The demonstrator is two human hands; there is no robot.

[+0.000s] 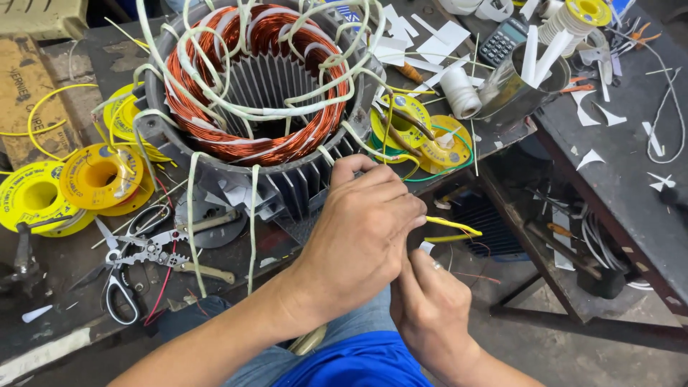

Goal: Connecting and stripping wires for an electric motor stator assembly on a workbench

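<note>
right hand (430, 312) and left hand (362, 233) pinching yellow sleeving (453, 226) beside motor stator (258, 93)

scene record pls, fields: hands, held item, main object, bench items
left hand: left hand in front of the stator, fingers closed on the yellow wire
right hand: right hand below it, grip closed at the wire's lower part
held item: yellow wire, end sticking out to the right
main object: motor stator, copper windings, white sleeved leads
bench items: yellow wire spools, scissors, wire stripper, calculator
</note>
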